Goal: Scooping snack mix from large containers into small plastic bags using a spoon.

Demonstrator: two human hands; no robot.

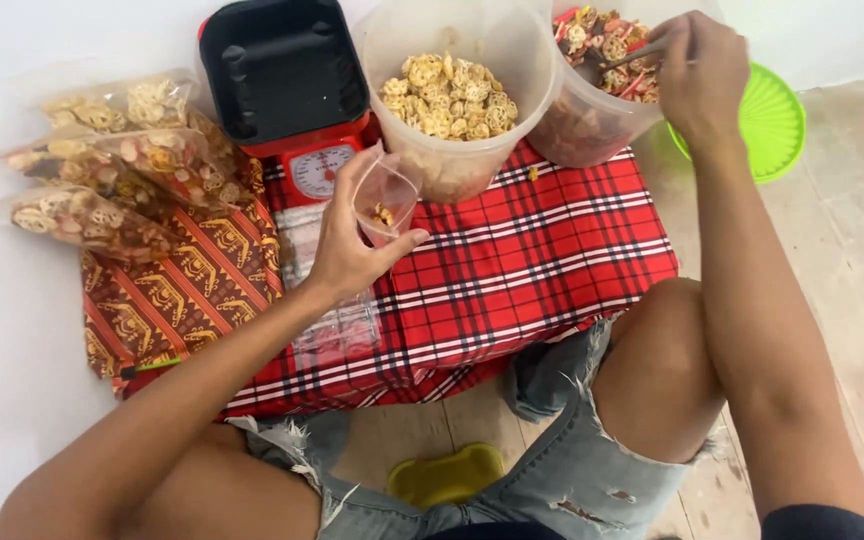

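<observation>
Here the left hand (352, 250) pinches a small clear bag (384, 200) open above the red plaid bench (552, 250). The right hand (697, 70) is closed on a scoop (632, 55) inside the mixed-snack tub (592, 110), well apart from the bag.

Clear filled snack bags (102, 170) lie left of red scale dial (322, 170).

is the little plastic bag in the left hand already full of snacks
No, the small clear bag held open by the left hand has only a few snack pieces at its bottom.
</observation>
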